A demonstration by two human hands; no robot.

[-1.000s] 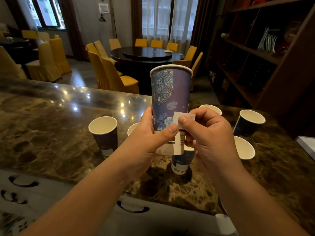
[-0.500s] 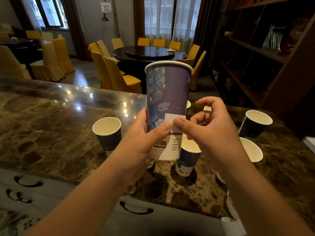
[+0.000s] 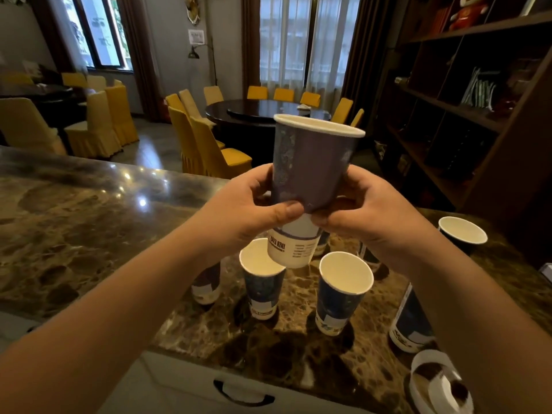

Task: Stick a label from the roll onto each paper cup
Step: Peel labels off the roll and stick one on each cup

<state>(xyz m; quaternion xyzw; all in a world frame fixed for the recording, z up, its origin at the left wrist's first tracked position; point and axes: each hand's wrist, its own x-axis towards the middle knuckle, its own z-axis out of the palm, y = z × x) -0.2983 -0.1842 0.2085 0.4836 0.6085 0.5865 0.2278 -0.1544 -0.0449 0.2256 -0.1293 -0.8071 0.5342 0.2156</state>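
A tall purple-blue paper cup point(image 3: 310, 171) is held up in the air in front of me, tilted slightly. My left hand point(image 3: 248, 210) grips its left side, thumb across the front. My right hand point(image 3: 367, 216) grips the right side, thumb meeting the left thumb low on the cup. A white label point(image 3: 298, 227) sits on the cup just below both thumbs. The label roll point(image 3: 439, 383) lies on the counter at the bottom right.
Several paper cups stand on the marble counter point(image 3: 74, 222) below my hands, among them one point(image 3: 263, 279) and another point(image 3: 343, 291), plus one at far right point(image 3: 461, 237). A drawer handle point(image 3: 243, 394) shows under the counter edge. Shelves point(image 3: 466, 115) rise at right.
My right hand has gone from pressing the label with its fingertips to gripping the cup's side, both thumbs now over the label's top. The view has shifted, so the label roll shows.
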